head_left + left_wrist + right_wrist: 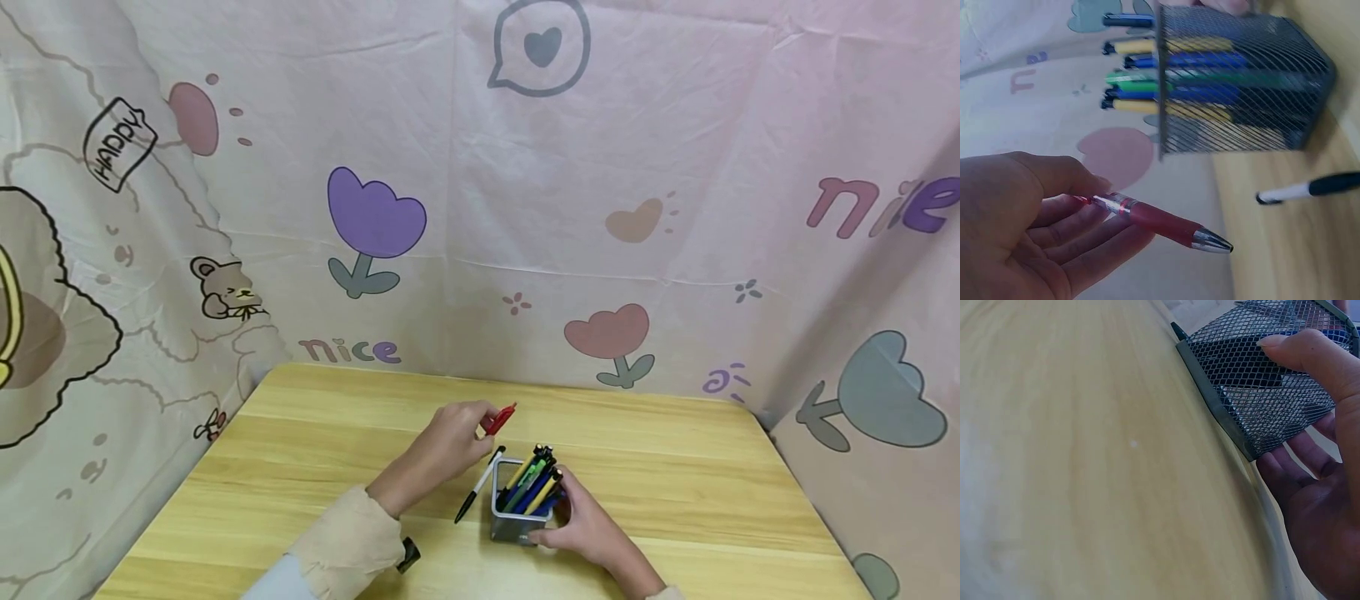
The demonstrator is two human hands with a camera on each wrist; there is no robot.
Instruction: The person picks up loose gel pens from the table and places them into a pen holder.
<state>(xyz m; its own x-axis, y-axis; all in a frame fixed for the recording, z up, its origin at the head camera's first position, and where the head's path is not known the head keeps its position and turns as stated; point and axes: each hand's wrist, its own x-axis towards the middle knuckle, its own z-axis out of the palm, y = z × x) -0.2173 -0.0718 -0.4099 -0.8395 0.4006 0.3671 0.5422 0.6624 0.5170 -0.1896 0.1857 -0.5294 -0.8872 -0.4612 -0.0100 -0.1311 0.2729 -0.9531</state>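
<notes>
A red ballpoint pen (1163,223) is pinched between the thumb and fingers of my left hand (452,439), held above the table and to the left of the pen holder. Its silver tip points away from the palm in the left wrist view. My right hand (588,525) grips the square black mesh pen holder (510,531) from its right side, thumb on the near face, fingers behind. Several yellow, blue and green pens (1197,78) stand in the holder, leaning to the right. A white pen with black ends (480,483) lies on the table just left of the holder.
The light wooden table (322,433) ends at a printed cloth backdrop (480,208) behind it and on both sides. A black strap piece (408,555) shows beside the left sleeve (345,542).
</notes>
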